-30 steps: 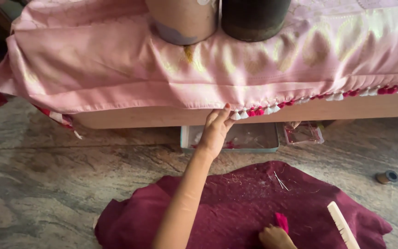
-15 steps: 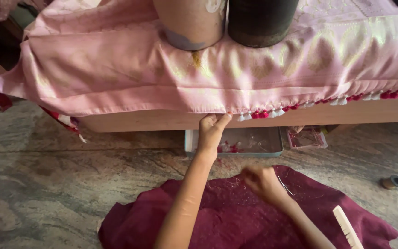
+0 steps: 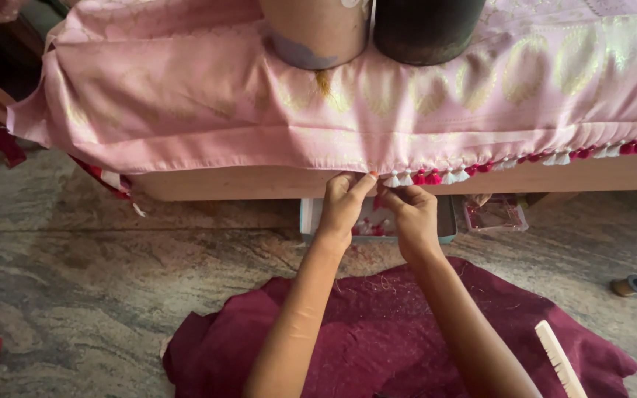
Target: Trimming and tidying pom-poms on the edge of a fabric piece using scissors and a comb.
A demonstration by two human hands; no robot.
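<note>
Brought right hand [image 3: 411, 214] up from maroon cloth [image 3: 377, 332] to join left hand [image 3: 344, 203] at pink fabric [image 3: 259, 110] hem over bench [image 3: 245, 183] edge, both pinched shut on hem beside tassels [image 3: 425, 177], presumably keeping it taut.

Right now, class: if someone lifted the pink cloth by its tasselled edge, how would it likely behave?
The pink cloth would probably flop, since it drapes in soft folds over the bench edge. Its sheen suggests it may slip. The two containers on it could tip if it is pulled.

A clear plastic packet [image 3: 495, 214] — small, squarish — lies under the bench edge.
</note>
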